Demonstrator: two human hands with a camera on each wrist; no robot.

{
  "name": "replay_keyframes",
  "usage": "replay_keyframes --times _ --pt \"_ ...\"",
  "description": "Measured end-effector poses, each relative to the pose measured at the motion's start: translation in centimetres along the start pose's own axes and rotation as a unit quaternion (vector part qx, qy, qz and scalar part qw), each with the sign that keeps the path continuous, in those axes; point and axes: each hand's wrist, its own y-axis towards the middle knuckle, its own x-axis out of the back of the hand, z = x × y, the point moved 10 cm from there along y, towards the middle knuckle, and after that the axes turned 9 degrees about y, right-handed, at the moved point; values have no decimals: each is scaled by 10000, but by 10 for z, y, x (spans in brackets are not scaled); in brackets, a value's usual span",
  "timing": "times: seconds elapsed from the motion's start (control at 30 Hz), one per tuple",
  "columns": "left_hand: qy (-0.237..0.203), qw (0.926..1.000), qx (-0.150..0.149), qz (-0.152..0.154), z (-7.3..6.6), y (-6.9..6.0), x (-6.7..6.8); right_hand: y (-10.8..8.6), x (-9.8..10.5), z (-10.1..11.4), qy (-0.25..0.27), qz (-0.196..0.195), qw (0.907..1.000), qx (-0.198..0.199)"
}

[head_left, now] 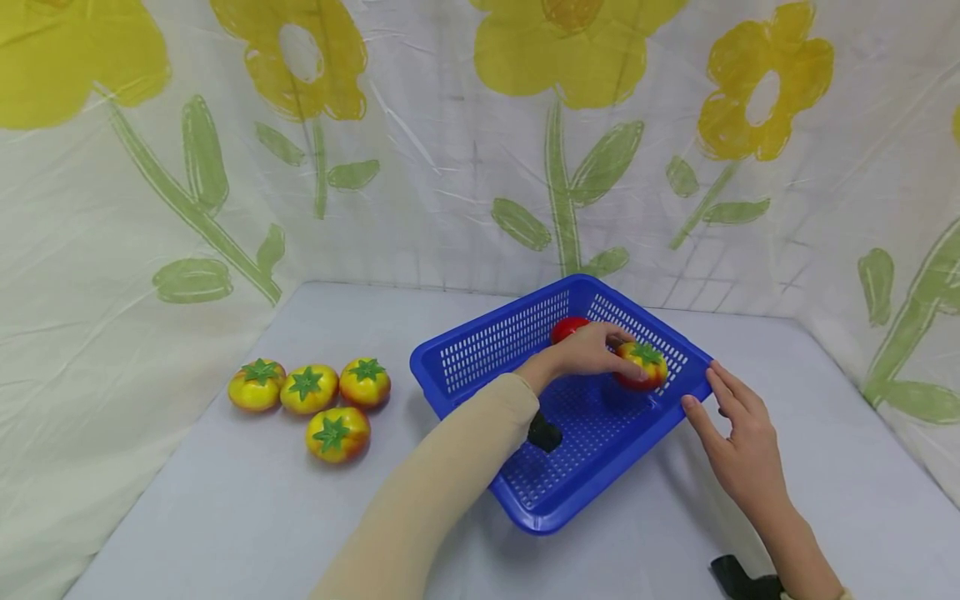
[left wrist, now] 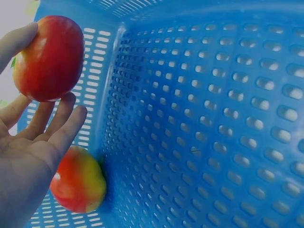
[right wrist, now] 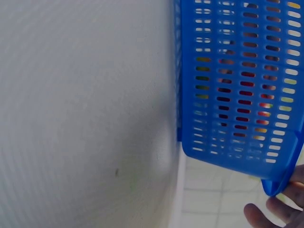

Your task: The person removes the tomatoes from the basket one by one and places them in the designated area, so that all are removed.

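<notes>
A yellow-and-red persimmon-like toy fruit with a green star-shaped top is pinched in my left hand, above the floor of the blue plastic basket. In the left wrist view, its red underside shows between thumb and fingers. Another fruit, red and yellow, lies inside against the basket's slotted wall; the head view shows only its red part, beyond my left hand. My right hand grips the basket's right corner at the rim, as the right wrist view also shows.
Several similar toy fruits sit grouped on the white table, left of the basket. A white cloth painted with yellow flowers hangs behind. Black wrist devices show at the left wrist and the right forearm.
</notes>
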Motion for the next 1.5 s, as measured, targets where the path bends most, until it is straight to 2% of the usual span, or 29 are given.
replay_keyframes --times 0.47,0.73,1.03,1.5 --pt "68 9993 -57 -357 -4 3 10 0 0 0 -27 5 10000 -6" --pt "-30 9989 -108 -454 -8 2 13 0 0 -1 -60 22 10000 -26" --pt "-328 9977 -228 -542 -11 2 18 0 -1 -1 -45 54 10000 -52" --pt "-309 9965 -404 -659 -17 0 27 0 -1 -1 -59 49 10000 -17"
